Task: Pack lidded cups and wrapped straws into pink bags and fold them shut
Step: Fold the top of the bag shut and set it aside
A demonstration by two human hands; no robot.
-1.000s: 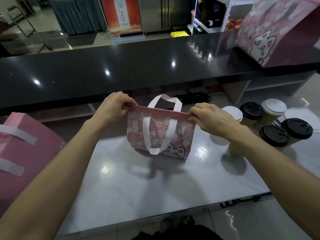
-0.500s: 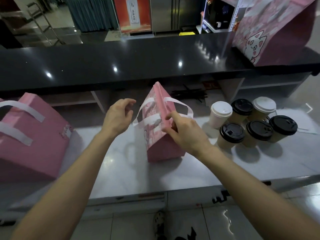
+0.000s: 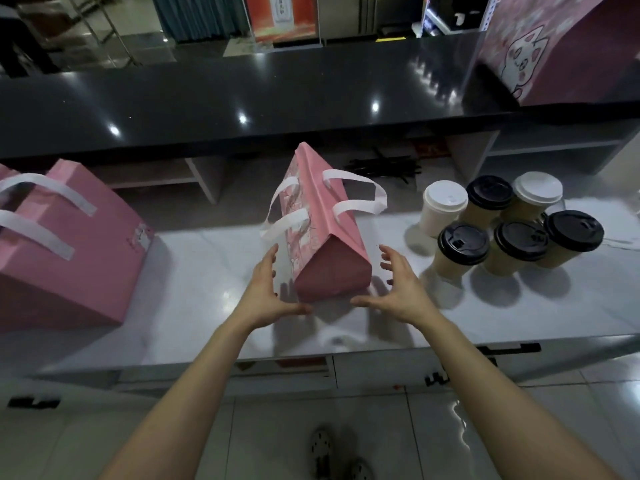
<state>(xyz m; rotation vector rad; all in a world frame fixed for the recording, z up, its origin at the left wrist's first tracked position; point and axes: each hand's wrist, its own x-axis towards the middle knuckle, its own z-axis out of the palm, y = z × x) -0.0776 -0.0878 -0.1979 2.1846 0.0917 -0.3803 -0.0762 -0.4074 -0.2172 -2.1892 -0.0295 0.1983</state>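
Bag (image 3: 327,237) turned end-on since a second ago, folded top now a closed ridge. Both hands off it: left (image 3: 265,292) and right (image 3: 398,289) spread wide beside its near end, not touching.

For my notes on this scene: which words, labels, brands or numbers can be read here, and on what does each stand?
No text can be read.
Red poster behind the black counter: a white bottle shape with marks, too blurred to read.
Pink bags: cat drawings only, no words seen.
Cup lids: no print legible.
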